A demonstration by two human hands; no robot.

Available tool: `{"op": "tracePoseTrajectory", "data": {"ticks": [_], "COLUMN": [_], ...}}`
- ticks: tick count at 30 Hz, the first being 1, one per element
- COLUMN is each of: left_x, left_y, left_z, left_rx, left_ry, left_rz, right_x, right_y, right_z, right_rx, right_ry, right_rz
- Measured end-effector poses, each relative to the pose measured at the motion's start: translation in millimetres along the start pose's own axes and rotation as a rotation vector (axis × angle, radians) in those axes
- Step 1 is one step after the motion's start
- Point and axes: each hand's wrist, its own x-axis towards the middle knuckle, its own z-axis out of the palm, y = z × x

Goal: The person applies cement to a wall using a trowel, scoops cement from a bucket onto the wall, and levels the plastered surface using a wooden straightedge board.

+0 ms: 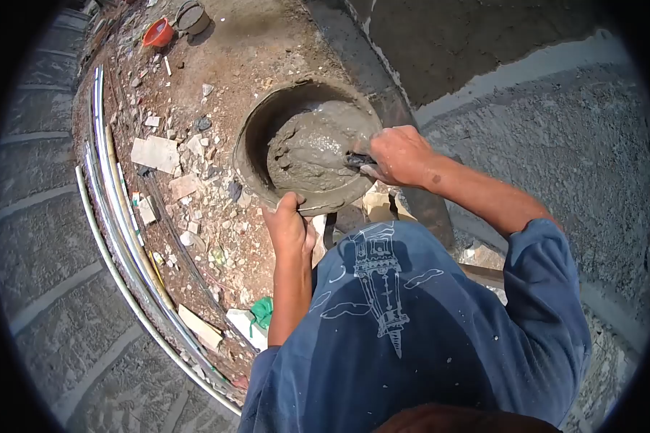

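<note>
My left hand pinches the bucket by its rim, my right hand curls its fingers round a handle at the mortar inside, plenty unused, and the wall looks smoothed in one patch, seemingly unfinished elsewhere.

At the far left, an orange bowl sits just beside a grey bucket. Long pipes run from far to near along the left, between a grey wall with paler bands and ground strewn with rubble, where a pale slab lies. Nearer, a green bag lies by a white block.
</note>
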Motion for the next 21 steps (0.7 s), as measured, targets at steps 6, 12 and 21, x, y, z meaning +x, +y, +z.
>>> {"op": "tracePoseTrajectory", "data": {"ticks": [6,12,21], "left_x": [-22.5,-17.0,-20.1], "left_y": [17.8,14.1,-15.2], "left_z": [-58.7,-123.6,-122.2], "left_rx": [0.009,-0.009,0.117], "left_ry": [0.026,0.194,0.397], "left_rz": [0.079,-0.038,-0.158], "right_x": [-9.7,-3.3,-58.2], "right_y": [-48.0,-67.8,84.7], "right_z": [-8.7,41.9,70.2], "right_rx": [0.260,0.372,1.329], "right_ry": [0.074,0.044,-0.197], "right_rz": [-0.028,-0.089,-0.005]}}
